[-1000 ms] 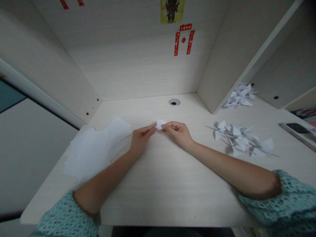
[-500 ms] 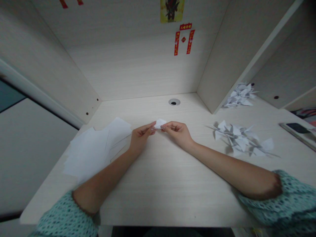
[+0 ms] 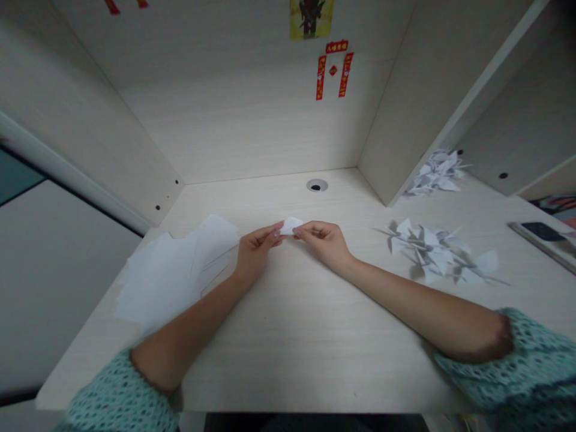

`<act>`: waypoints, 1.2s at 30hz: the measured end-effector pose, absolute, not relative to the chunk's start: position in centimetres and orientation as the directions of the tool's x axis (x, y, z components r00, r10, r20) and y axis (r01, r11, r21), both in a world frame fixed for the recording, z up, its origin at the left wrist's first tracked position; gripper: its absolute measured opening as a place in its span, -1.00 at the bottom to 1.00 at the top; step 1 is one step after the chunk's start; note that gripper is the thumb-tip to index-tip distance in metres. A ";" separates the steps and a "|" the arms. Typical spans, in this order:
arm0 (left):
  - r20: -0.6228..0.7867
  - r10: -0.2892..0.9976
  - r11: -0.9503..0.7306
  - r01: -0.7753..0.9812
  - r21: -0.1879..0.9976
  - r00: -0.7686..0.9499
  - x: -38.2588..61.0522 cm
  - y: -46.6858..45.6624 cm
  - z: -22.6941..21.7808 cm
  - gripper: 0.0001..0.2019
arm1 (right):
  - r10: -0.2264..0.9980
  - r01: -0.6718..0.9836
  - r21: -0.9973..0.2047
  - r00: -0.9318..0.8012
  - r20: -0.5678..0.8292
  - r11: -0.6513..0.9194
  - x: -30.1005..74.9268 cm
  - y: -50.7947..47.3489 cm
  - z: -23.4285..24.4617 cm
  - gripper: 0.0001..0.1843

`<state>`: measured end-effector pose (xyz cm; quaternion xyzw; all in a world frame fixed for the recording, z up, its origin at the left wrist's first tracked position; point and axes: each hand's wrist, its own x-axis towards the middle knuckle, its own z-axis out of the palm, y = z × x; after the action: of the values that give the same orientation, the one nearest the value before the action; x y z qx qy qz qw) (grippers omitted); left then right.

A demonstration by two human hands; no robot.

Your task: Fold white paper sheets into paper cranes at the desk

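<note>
A small folded piece of white paper (image 3: 290,226) is pinched between the fingertips of both hands, above the middle of the pale wood-grain desk (image 3: 288,354). My left hand (image 3: 256,252) holds its left side, and my right hand (image 3: 323,243) holds its right side. Just left of my left hand lies a loose stack of white paper sheets (image 3: 173,270), partly under my left forearm. Much of the folded paper is hidden by my fingers.
Several folded paper cranes (image 3: 434,255) lie in a heap to the right, with more (image 3: 436,174) against the right wall. A phone (image 3: 543,231) lies at the far right. Wooden walls (image 3: 238,114) enclose the desk's back and sides, with a cable grommet (image 3: 317,185) at the back.
The folded paper has shifted slightly left between my fingertips. Both hands still hold it, and the view has tilted slightly.
</note>
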<state>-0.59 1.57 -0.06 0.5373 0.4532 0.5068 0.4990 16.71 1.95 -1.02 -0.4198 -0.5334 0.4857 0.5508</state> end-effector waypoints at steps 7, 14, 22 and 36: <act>0.099 0.993 -0.097 -0.033 0.995 0.059 -0.4 1.4 0.0 -0.55 | 0.983 -0.099 -0.980 -0.043 0.178 0.173 16.7 1.9 -1.0 -0.74; 0.024 0.996 -0.021 -0.032 0.999 0.091 -0.5 1.6 0.1 -0.43 | 0.955 0.056 -0.953 -0.050 0.294 0.296 16.9 1.8 -0.8 -0.76; -0.021 0.995 0.024 -0.038 0.999 0.094 -0.7 2.0 -0.3 -0.53 | 0.940 0.130 -0.931 -0.059 0.337 0.342 17.0 1.7 -0.9 -0.78; 0.027 0.998 -0.025 -0.037 0.999 0.063 -0.5 1.7 -0.3 -0.56 | 0.993 -0.163 -0.982 -0.054 0.104 0.094 16.6 2.0 -0.9 -0.74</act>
<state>-0.45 1.65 -0.34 0.5128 0.4684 0.4993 0.5180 16.60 2.00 -0.91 -0.4168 -0.4981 0.5283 0.5469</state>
